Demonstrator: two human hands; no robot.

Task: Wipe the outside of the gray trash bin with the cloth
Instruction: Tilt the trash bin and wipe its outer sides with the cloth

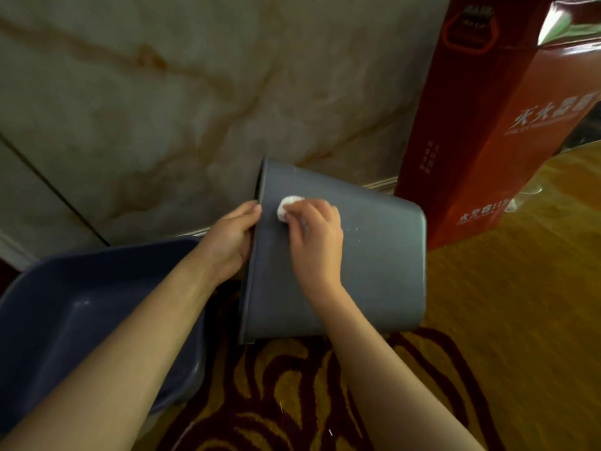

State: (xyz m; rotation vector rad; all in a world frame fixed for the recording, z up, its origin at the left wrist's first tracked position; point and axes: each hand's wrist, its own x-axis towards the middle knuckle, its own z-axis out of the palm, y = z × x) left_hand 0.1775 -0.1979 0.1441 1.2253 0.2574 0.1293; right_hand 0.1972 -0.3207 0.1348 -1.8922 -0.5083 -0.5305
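The gray trash bin [374, 265] lies tipped on its side on the carpet, its open mouth facing left and its base to the right. My left hand [229, 239] grips the bin's rim on the left, thumb on the outer wall. A small white cloth [286, 206] is bunched under the fingertips of my right hand [317, 245], which presses it against the upper outer wall close to the rim. Only a bit of the cloth shows past my fingers.
A dark blue plastic tub [81, 320] sits at the lower left, under my left forearm. A tall red cardboard box [487, 131] stands right behind the bin. A marble-patterned wall [162, 109] is at the back. The floor is yellow and maroon carpet [504, 320].
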